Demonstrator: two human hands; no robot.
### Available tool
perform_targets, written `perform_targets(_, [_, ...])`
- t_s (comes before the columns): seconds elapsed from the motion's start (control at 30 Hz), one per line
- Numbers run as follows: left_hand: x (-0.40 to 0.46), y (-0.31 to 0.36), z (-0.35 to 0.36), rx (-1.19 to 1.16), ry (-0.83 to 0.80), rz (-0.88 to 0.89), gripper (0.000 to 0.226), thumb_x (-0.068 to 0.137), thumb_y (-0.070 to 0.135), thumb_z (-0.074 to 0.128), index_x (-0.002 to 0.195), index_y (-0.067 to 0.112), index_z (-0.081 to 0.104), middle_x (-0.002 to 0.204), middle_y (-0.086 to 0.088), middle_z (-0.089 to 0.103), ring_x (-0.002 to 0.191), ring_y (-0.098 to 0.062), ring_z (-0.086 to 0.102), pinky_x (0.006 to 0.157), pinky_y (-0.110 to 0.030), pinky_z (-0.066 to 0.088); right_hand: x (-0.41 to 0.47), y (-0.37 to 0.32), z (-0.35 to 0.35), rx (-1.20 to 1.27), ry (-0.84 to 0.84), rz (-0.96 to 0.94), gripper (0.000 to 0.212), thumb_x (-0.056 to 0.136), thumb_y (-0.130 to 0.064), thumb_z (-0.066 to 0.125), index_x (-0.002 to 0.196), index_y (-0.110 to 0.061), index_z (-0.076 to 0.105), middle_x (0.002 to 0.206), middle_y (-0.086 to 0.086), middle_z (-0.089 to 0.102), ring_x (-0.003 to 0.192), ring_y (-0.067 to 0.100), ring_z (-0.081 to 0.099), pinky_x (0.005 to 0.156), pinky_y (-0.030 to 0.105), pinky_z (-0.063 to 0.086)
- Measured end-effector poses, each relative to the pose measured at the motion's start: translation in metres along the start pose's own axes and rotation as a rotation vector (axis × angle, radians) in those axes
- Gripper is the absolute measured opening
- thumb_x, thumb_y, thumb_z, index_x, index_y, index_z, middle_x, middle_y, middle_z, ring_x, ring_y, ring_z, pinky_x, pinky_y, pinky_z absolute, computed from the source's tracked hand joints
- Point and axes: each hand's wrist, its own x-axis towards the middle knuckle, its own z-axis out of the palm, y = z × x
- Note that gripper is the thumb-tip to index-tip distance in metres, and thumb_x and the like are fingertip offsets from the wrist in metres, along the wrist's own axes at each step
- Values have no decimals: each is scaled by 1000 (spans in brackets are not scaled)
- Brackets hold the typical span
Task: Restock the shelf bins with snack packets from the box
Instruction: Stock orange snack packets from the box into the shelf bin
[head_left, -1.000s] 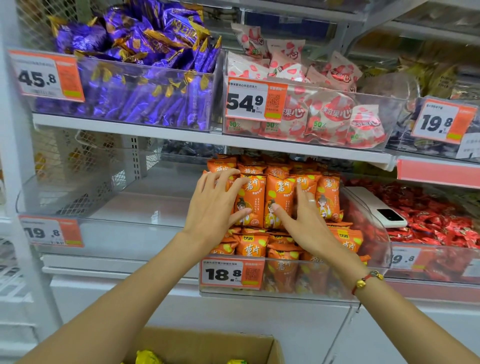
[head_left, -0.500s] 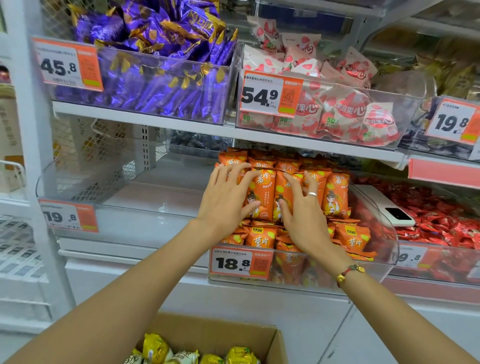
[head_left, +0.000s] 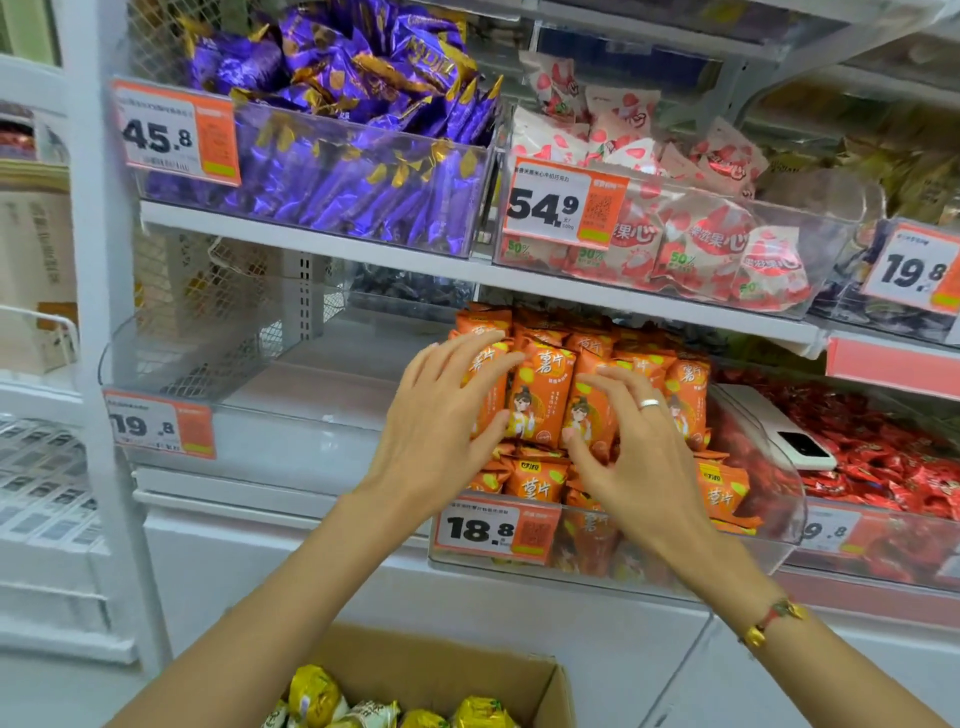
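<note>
Upright orange snack packets (head_left: 540, 395) stand in a row on top of a filled clear bin (head_left: 748, 561) tagged 18.8 on the lower shelf. My left hand (head_left: 436, 431) lies over the leftmost packet, fingers on its face and thumb hooked at its lower edge. My right hand (head_left: 634, 457), wearing a ring, curls around the packet beside the middle one, thumb low and fingers above. Below, the open cardboard box (head_left: 467, 670) holds yellow-wrapped packets (head_left: 311, 696).
Left of the orange bin sits a clear bin (head_left: 291, 447) tagged 19.8 with no packets visible. On the right, a white device (head_left: 779, 431) rests over a bin of red candies (head_left: 883, 467). Purple packets (head_left: 337, 182) and strawberry-print packets (head_left: 701, 244) fill the upper shelf.
My view has shifted down and left, bringing more of the box and its yellow packets into sight. Both hands stay on the upright orange packets, their fingers shifting slightly.
</note>
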Motion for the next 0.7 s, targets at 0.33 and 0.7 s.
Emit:
perform_targets(0.33, [-212, -43, -50, 85, 18, -557, 30, 87, 24, 52, 114, 19, 64, 122, 3, 60, 112, -20, 52, 96, -28, 33, -94, -51, 76, 165, -717, -188, 25, 89, -33, 56, 113, -36, 58, 85, -17, 63, 81, 3, 60, 65, 26, 42])
perform_targets(0.7, [-371, -46, -53, 219, -373, -1214, 43, 100, 31, 45, 141, 19, 46, 136, -3, 53, 121, -28, 50, 93, -42, 43, -216, -115, 202, 404, -1355, 93, 35, 92, -42, 59, 121, -23, 58, 94, -12, 58, 96, 15, 60, 80, 30, 47])
